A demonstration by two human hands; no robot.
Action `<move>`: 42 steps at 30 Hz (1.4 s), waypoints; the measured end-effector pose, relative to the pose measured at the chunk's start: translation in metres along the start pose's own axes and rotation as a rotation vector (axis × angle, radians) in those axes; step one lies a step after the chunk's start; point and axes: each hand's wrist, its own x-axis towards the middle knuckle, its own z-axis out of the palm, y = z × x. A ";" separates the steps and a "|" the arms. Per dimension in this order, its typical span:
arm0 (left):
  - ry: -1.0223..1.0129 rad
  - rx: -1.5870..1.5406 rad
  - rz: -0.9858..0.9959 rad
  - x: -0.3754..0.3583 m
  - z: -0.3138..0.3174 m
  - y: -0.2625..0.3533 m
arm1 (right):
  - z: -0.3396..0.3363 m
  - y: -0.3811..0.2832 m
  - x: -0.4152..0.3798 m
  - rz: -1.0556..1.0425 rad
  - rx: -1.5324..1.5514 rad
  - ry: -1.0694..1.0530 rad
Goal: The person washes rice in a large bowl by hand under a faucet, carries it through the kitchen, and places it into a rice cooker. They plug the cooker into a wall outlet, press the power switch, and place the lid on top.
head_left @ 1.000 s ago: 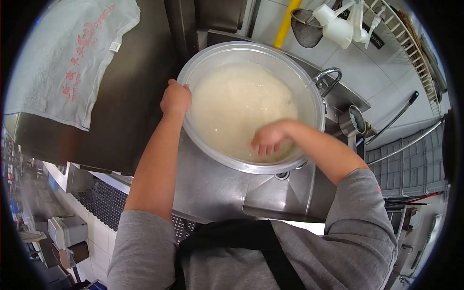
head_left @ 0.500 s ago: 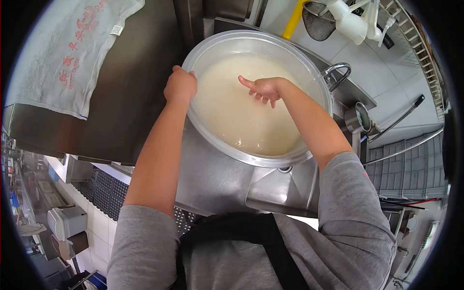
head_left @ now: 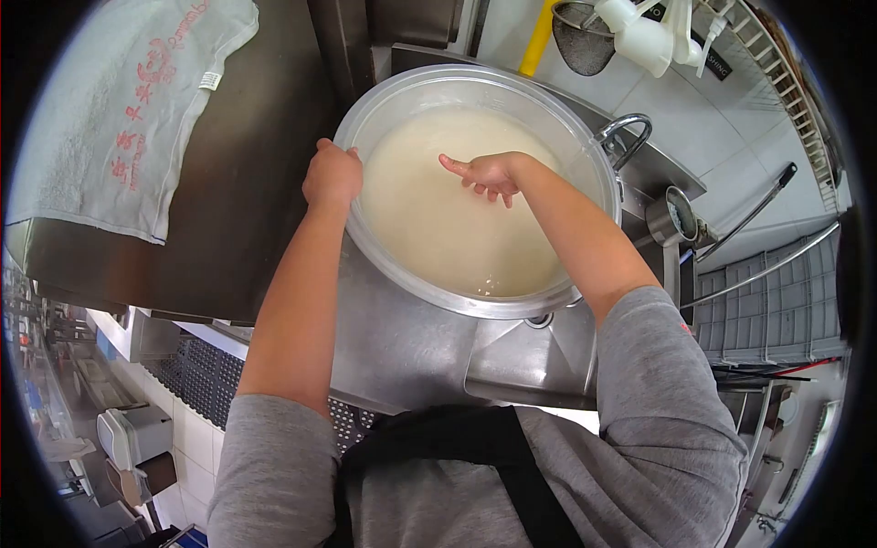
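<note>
A large round clear basin (head_left: 402, 276) holds cloudy, cream-white liquid (head_left: 438, 228) and rests over a metal sink. My left hand (head_left: 332, 174) grips the basin's rim at its left side, fingers wrapped over the edge. Above the liquid, near the basin's middle, my right hand (head_left: 489, 177) is open with the thumb stretched out and the fingers apart, holding nothing. Small white bits float near the basin's lower edge.
A white towel with red writing (head_left: 137, 119) lies on a dark metal surface at left. Behind the basin are a curved faucet (head_left: 630, 137), a mesh strainer (head_left: 585, 46) and a metal cup (head_left: 671, 217). A grey crate (head_left: 767, 301) stands at right.
The view has shifted slightly. My left hand stays on the rim and my right hand remains over the liquid in nearly the same pose. The white bits and glints near the lower edge look different.
</note>
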 end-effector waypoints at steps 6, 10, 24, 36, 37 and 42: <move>-0.006 -0.007 0.002 0.000 0.000 0.000 | 0.002 0.001 -0.002 -0.002 0.014 0.007; 0.017 0.011 0.019 0.002 0.002 -0.001 | 0.002 0.002 0.000 -0.006 0.016 0.014; 0.008 0.004 0.034 0.004 0.003 -0.003 | -0.006 0.115 -0.095 -0.747 0.419 0.664; 0.053 0.062 0.041 0.004 0.006 -0.001 | -0.142 0.420 0.073 -0.006 0.057 1.227; 0.064 0.070 0.035 0.005 0.007 -0.001 | -0.146 0.414 0.079 -0.021 0.061 1.223; 0.053 0.071 0.050 0.009 0.010 -0.005 | -0.151 0.402 0.068 0.132 0.047 1.565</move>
